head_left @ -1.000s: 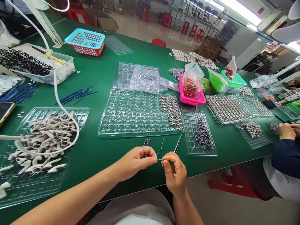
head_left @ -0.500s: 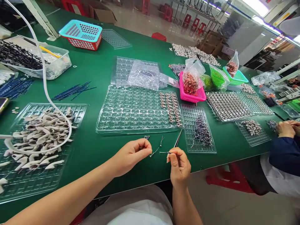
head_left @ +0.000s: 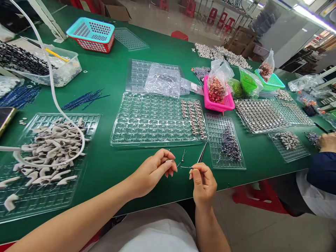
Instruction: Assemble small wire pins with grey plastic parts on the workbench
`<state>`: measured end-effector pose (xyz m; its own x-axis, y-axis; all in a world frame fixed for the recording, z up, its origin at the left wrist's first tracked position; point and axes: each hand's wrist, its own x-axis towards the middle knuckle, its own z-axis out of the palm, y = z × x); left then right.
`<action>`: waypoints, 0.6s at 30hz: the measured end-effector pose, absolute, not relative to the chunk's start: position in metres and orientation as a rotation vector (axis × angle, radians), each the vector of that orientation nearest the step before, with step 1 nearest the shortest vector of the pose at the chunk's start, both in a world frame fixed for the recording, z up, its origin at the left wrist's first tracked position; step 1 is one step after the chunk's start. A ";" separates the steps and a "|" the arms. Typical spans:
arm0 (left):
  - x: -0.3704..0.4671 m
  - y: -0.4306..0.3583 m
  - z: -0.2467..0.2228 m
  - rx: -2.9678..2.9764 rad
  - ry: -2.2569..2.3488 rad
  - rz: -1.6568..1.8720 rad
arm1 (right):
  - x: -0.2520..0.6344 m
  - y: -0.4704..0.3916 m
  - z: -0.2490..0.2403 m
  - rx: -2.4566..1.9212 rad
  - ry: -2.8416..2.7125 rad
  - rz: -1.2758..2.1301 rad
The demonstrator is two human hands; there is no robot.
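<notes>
Grip of the right hand: thumb and forefinger closed in a pinch on a thin wired piece, free end pointing left. Grip of the left hand: fingers loosely curled, thumb close to the forefinger; whether anything lies between them cannot be told. Both hands above the near edge of the green desk, apart.

Tweezers: tips at far end, just left of the small tray; near end hidden behind the right hand, so whether held is unclear.

Loose wired piece: on desk, beyond the gap between the hands.

Dark-wired pile: in small tray, right; single pieces indistinct.

Co-worker's hand: far right, cut off by the frame; its hold not visible.
</notes>
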<state>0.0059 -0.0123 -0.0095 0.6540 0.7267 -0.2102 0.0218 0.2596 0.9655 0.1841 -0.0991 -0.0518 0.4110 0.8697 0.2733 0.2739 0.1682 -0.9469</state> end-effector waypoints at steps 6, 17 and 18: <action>0.010 -0.012 -0.013 1.090 0.757 0.517 | 0.184 -0.100 -0.053 -1.367 -1.159 0.542; 0.010 -0.010 -0.013 0.970 0.861 0.548 | 0.185 -0.105 -0.055 -1.418 -1.236 0.504; 0.010 -0.009 -0.013 0.971 0.861 0.550 | 0.185 -0.105 -0.055 -1.418 -1.239 0.503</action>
<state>0.0098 -0.0095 -0.0133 0.5590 0.7384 -0.3772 -0.0324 0.4740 0.8799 0.1847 -0.1046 -0.0553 0.3553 0.8731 0.3337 0.3937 0.1840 -0.9006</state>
